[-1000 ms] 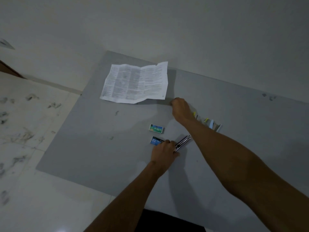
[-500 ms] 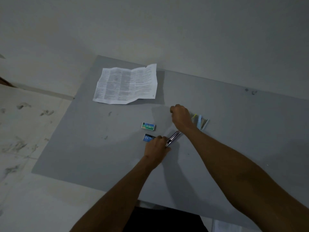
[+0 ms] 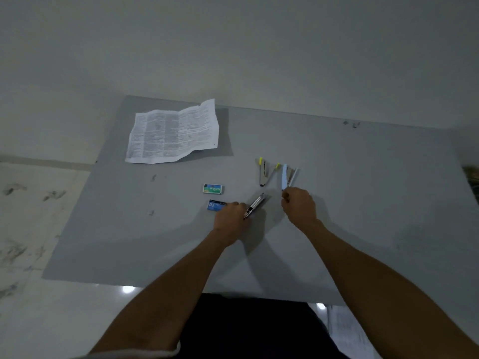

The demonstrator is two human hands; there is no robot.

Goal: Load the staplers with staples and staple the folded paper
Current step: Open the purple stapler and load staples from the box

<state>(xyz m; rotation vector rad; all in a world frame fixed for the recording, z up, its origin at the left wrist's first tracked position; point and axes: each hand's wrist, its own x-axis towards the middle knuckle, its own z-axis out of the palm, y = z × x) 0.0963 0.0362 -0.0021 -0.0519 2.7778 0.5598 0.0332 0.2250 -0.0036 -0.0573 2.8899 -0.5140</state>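
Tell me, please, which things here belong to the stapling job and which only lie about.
Job: printed paper; yellow stapler; blue stapler; silver stapler, in the left hand; green staple box; blue staple box.
Lying about: grey mat; dark blurred thing at the right edge.

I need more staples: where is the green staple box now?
Head view: the green staple box lies on the grey mat, just beyond the blue staple box, left of the yellow stapler.
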